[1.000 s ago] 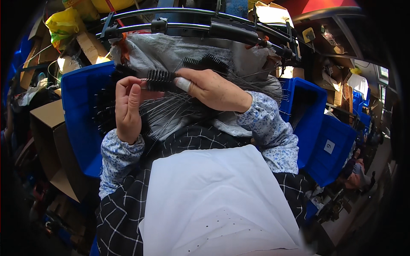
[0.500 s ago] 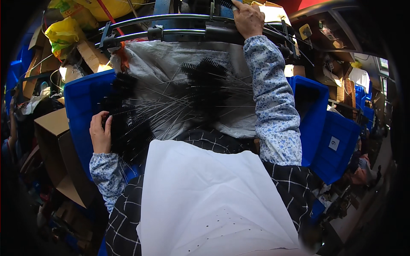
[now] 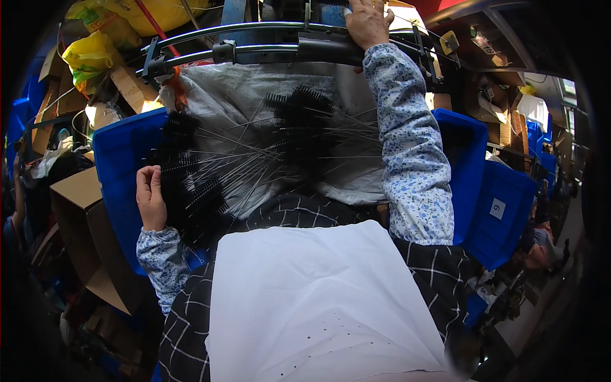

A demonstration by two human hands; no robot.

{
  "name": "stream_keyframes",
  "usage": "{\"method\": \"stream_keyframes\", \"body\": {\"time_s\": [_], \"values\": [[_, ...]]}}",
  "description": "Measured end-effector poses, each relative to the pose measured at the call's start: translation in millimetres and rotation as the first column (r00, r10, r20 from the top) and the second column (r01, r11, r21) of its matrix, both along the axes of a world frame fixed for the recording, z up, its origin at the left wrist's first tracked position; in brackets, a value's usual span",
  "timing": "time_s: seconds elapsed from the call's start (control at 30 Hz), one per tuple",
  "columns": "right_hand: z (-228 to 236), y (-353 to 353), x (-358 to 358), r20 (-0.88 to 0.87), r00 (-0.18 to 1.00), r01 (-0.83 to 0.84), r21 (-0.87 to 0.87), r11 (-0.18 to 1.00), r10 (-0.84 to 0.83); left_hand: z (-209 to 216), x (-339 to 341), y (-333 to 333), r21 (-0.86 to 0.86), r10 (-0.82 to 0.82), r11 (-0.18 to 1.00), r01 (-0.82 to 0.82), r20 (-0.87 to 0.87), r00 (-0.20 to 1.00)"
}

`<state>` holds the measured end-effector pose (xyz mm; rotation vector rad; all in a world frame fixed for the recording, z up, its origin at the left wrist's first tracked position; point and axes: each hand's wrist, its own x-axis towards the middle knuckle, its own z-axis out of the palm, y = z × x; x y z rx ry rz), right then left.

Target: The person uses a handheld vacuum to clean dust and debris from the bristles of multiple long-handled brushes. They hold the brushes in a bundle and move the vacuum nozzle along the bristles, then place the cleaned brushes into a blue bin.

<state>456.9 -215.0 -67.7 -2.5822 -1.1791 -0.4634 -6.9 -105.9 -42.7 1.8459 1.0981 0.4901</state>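
Note:
A pile of black wire-stemmed bristle brushes (image 3: 299,124) lies in front of me, their thin metal stems crossing in the middle. More brushes (image 3: 200,200) are heaped on the left, close beside my left hand (image 3: 151,198). Thumb and fingers of that hand are drawn together at the heap's edge; anything between them is too small to make out. Up at the far side, my right hand (image 3: 369,24) is bent over the metal rail frame (image 3: 267,27). Its fingertips are partly cut off by the picture's top edge, next to something dark, and their hold is hidden.
A whitish sheet (image 3: 229,79) lies beneath the brushes. Blue bins (image 3: 118,172) stand left and right (image 3: 499,216) of me. An open cardboard box (image 3: 79,184) sits at the far left, with yellow bags (image 3: 92,57) behind. A white cloth (image 3: 312,286) covers my lap.
The fingers of my left hand have come together and shifted slightly at the brush heap. My right hand has moved a little farther up at the rail.

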Motion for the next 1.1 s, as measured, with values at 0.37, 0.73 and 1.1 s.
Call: {"method": "stream_keyframes", "body": {"time_s": [0.37,0.73,1.1], "values": [[-1.6,0.8,-17.9,-0.233,0.973,0.063,0.222,0.973,-0.010,-14.6,-40.1,52.0,-0.319,0.450,0.893,-0.319,0.593,0.667],[7.7,34.0,-51.1,-0.196,0.977,0.104,0.111,0.988,-0.081,78.4,-126.2,92.6,0.024,0.304,0.865,-0.501,0.770,0.561],[12.7,40.1,-57.3,-0.165,0.984,0.080,0.056,0.995,-0.070,46.7,-56.0,63.5,-0.223,0.283,0.958,-0.182,0.848,0.448]]}}
